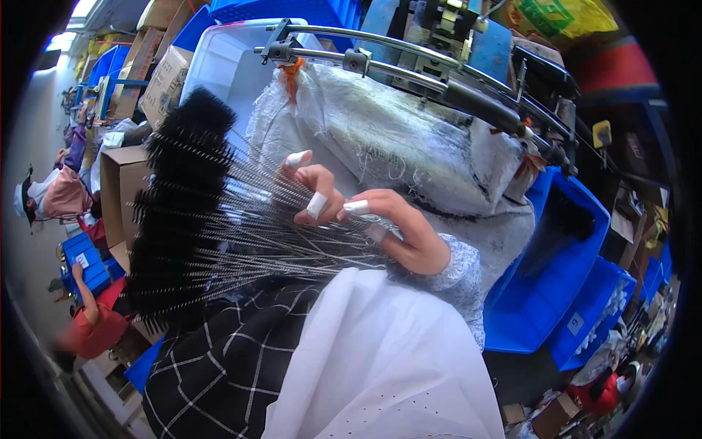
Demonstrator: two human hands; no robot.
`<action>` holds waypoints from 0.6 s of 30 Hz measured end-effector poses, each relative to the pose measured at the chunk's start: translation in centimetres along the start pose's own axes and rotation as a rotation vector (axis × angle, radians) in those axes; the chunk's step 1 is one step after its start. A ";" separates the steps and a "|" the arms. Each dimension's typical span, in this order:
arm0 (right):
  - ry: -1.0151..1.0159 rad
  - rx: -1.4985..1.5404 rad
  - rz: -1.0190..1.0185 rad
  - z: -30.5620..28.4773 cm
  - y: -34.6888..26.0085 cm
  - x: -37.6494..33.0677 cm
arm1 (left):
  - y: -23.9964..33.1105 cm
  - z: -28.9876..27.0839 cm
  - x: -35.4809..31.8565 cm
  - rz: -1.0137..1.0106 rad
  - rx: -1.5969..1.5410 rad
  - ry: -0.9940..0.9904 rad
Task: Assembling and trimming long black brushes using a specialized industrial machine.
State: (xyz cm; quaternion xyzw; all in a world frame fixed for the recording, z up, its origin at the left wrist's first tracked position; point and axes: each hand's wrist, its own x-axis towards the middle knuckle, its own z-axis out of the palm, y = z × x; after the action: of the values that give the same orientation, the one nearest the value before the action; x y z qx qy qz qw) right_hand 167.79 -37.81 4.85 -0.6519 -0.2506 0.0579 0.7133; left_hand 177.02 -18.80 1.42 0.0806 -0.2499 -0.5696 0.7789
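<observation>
Nearest the wearer, a white cloth [387,351] covered part of the lap, beside a dark checked cloth [219,358]. Above these lay a bundle of black brushes [183,212], heads to the left, their twisted wire stems [256,212] fanning together toward both hands. The left hand [318,194] was among the stems, its taped fingers bent and partly spread; whether they were clamped on any wire could not be told. The right hand [409,230] had its taped forefinger and thumb curved about the looped wire ends, with the pressure between them not visible. Several stems crossed near the loops. In the inspector's judgement, sound handling called for steadying the bundle with one hand, freeing a stem at its loop before drawing on it, and keeping the bristles uncrushed and the tape clear of wire points. Beyond the hands lay a pale woven sack [409,139], with steel rods [402,74] above it. A blue bin [526,307] to the right contained dark bristles. Farther off, at left, a co-worker in red [95,325] reached toward a blue crate [91,267].
</observation>
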 end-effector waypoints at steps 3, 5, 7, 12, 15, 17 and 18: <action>0.054 -0.201 0.009 -0.5 -0.2 1.9 | 0.7 -1.6 0.0 -0.023 -0.016 0.126; 0.064 -0.473 -0.012 -0.9 -0.5 3.2 | 1.4 -2.7 0.0 -0.023 -0.072 0.171; 0.029 -0.516 0.011 -1.7 -0.8 4.3 | 2.3 -3.8 0.4 -0.049 -0.089 0.114; -0.101 -0.640 -0.005 -1.5 -0.8 7.2 | 3.7 -4.9 -1.2 -0.037 -0.187 0.264; -0.241 -0.704 0.067 0.9 0.7 8.8 | 2.5 -7.3 -2.9 0.093 -0.238 0.290; -0.357 -0.789 0.172 2.7 1.8 9.0 | 3.0 -9.8 -4.1 0.203 -0.168 0.210; -0.384 -0.767 0.190 3.3 2.2 9.0 | 3.3 -10.9 -4.5 0.259 -0.137 0.172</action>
State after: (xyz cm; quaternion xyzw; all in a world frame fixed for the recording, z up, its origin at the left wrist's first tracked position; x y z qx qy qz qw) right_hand 174.70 -30.85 5.31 -0.8671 -0.3213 0.1461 0.3515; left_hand 184.07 -15.25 -7.93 0.0429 -0.1515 -0.4709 0.8680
